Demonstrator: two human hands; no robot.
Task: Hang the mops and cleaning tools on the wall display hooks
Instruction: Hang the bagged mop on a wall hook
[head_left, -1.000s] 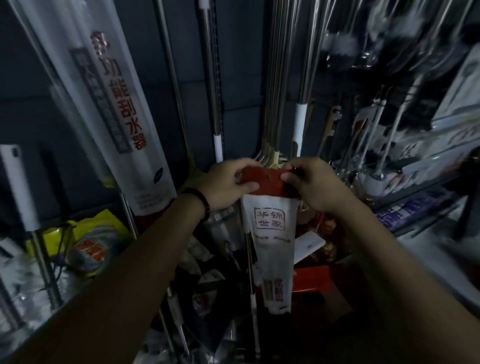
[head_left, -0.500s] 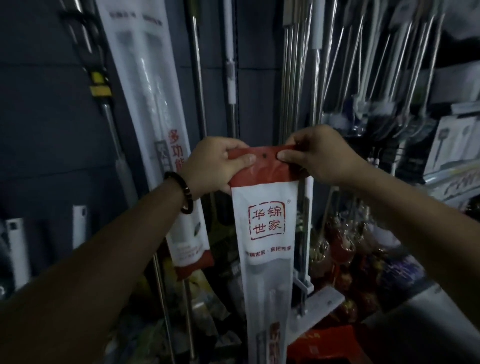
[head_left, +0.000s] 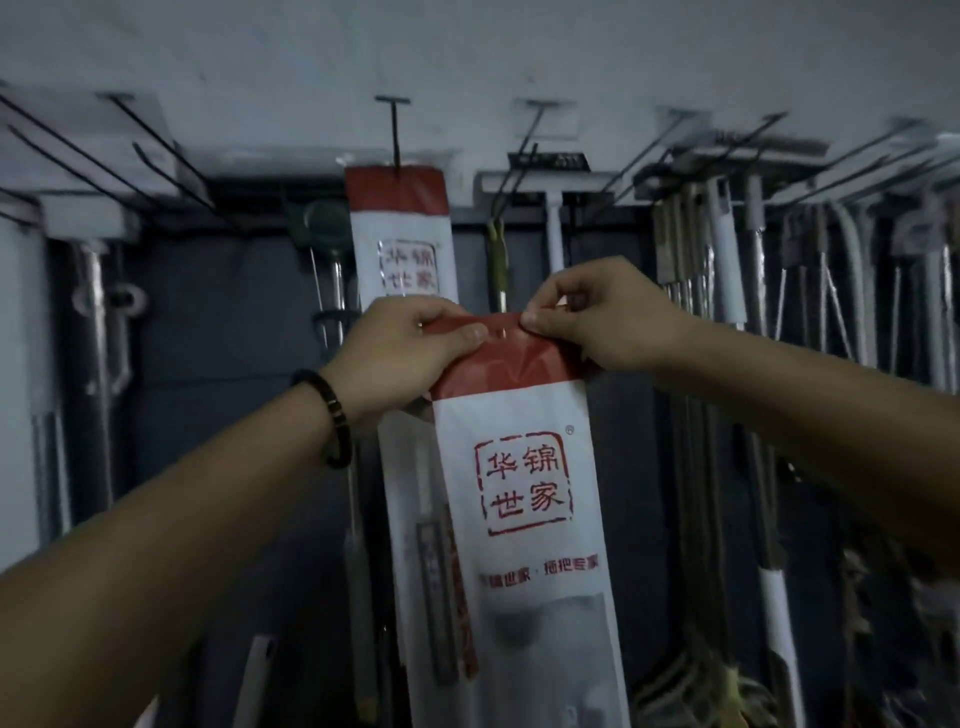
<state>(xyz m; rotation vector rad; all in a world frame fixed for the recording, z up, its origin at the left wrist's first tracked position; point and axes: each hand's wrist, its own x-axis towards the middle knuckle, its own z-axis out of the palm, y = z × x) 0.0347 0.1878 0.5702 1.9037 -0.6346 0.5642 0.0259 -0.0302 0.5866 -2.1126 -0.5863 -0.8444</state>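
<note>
A long white packaged mop (head_left: 524, 499) with a red top band and red Chinese print is held up in front of the dark wall. My left hand (head_left: 400, 353) pinches the red band's left corner; my right hand (head_left: 597, 317) pinches its top edge to the right of a small hang hole. Behind and above, an identical packaged mop (head_left: 400, 234) hangs from a black wall hook (head_left: 396, 135). Another black hook (head_left: 524, 150) juts out to its right, above my right hand.
Several bare black hooks (head_left: 130, 150) stick out along the white top rail at left. Metal-handled mops and tools (head_left: 737, 291) hang densely at right. A steel pole (head_left: 98, 353) hangs at left, a green-headed tool (head_left: 324, 228) beside the hung package.
Both hands have lifted the package from waist height up toward the hook row, and my view has tilted upward so the top rail and hooks show.
</note>
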